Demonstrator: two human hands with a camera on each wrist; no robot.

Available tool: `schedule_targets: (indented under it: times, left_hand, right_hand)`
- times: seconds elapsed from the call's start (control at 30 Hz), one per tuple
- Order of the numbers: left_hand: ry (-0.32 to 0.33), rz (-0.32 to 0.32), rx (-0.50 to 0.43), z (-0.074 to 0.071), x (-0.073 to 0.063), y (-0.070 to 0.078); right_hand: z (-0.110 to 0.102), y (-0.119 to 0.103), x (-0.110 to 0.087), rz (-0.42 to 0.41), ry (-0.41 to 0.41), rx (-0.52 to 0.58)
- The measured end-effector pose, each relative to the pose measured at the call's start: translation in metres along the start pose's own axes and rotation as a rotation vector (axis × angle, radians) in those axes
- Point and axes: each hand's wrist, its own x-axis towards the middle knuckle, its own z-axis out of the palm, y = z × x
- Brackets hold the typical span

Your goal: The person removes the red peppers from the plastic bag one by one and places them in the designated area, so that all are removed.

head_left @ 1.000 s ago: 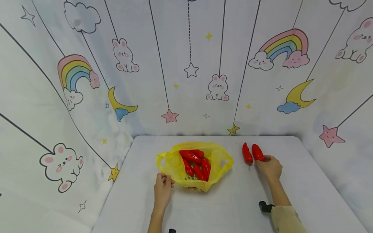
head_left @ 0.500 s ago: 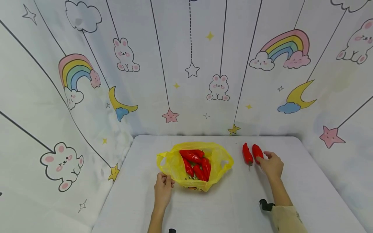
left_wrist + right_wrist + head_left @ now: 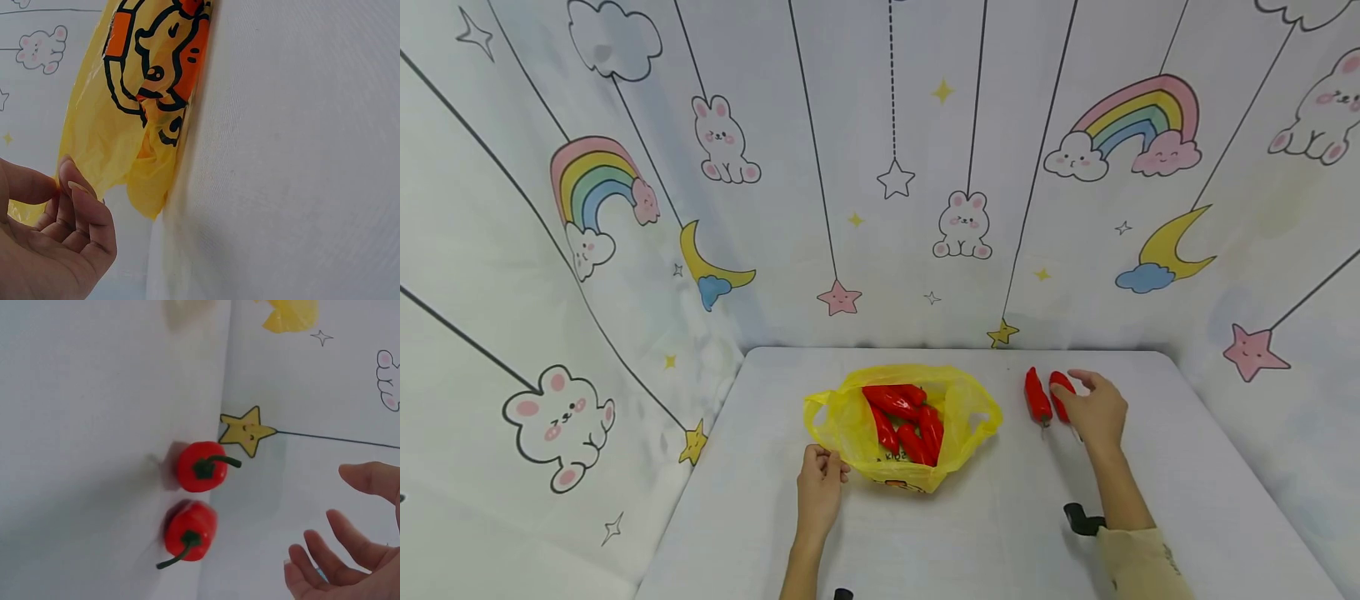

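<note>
My left hand (image 3: pixel 822 487) pinches the left rim of a yellow plastic bag (image 3: pixel 951 467) between thumb and fingers; the left wrist view shows this hold on the film (image 3: pixel 103 150). Inside the bag's wide mouth lie several red peppers (image 3: pixel 891 402) with glossy skin. Two more red peppers rest side by side on the table to the right, the left one (image 3: pixel 1037 398) and the right one (image 3: pixel 1060 410). Over the right one hovers my right hand (image 3: pixel 1096 412), thumb and fingers spread apart. In the right wrist view both peppers (image 3: pixel 201 467) show green stems, apart from the fingers.
A white-covered table (image 3: pixel 985 542) carries everything. Behind it and at the sides hang white cloth walls (image 3: pixel 880 250) printed with rabbits, stars and rainbows. A black wrist-worn piece (image 3: pixel 1084 521) sits by the right sleeve (image 3: pixel 1142 562).
My right hand has moved from the near end of the right pepper to above it, its fingers spreading wider. The left hand, bag and peppers stay in place.
</note>
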Motion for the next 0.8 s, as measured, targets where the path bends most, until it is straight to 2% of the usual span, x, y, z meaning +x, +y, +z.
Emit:
schedule_targets:
  times: [0.37, 0.6, 0.8]
  left_hand:
    - [0.004, 0.003, -0.001, -0.001, 0.0, -0.001]
    - [0.006, 0.01, 0.012, -0.002, 0.0, -0.002]
    - [0.0, 0.013, 0.006, -0.001, 0.0, -0.004]
  right_hand:
    - [0.002, -0.045, -0.017, -0.043, -0.028, 0.002]
    - [0.003, -0.069, -0.026, -0.143, -0.018, 0.037]
    - [0.01, -0.08, -0.032, -0.222, -0.035, 0.074]
